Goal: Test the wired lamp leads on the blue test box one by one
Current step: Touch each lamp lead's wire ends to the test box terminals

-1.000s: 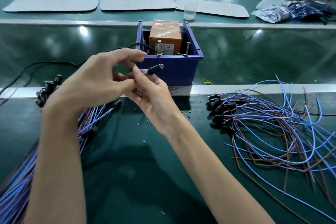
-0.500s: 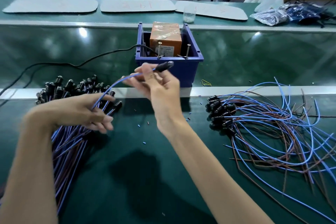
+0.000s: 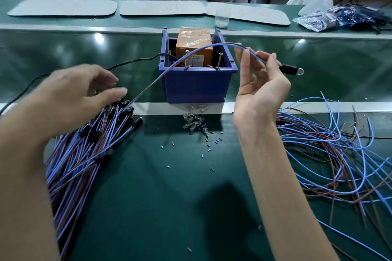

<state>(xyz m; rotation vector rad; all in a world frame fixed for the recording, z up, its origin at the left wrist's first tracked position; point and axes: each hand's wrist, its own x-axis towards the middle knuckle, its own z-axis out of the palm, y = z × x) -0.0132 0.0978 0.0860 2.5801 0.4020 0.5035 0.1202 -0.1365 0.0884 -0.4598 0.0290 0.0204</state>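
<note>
The blue test box (image 3: 198,85) stands at the middle of the bench with an orange unit (image 3: 194,43) inside and two screws sticking up at its front rim. My right hand (image 3: 257,89) is raised to the right of the box and pinches one lamp lead (image 3: 214,47) near its black lamp holder (image 3: 290,69), which points right with a clear bulb at its tip. The lead's blue and brown wires arc left over the box down to the bundle of leads (image 3: 84,154) at the left. My left hand (image 3: 74,93) hovers over that bundle's black holders, fingers loosely spread, blurred.
A loose tangle of blue and brown leads (image 3: 331,150) lies at the right. Small clear bulbs (image 3: 194,124) and cut bits of wire insulation lie in front of the box. A black cable (image 3: 127,62) runs from the box to the left. Grey trays and a plastic cup stand behind.
My right hand has swung the lamp lead up and to the right of the box. My left hand has let the wires go and moved up over the bundle's holders.
</note>
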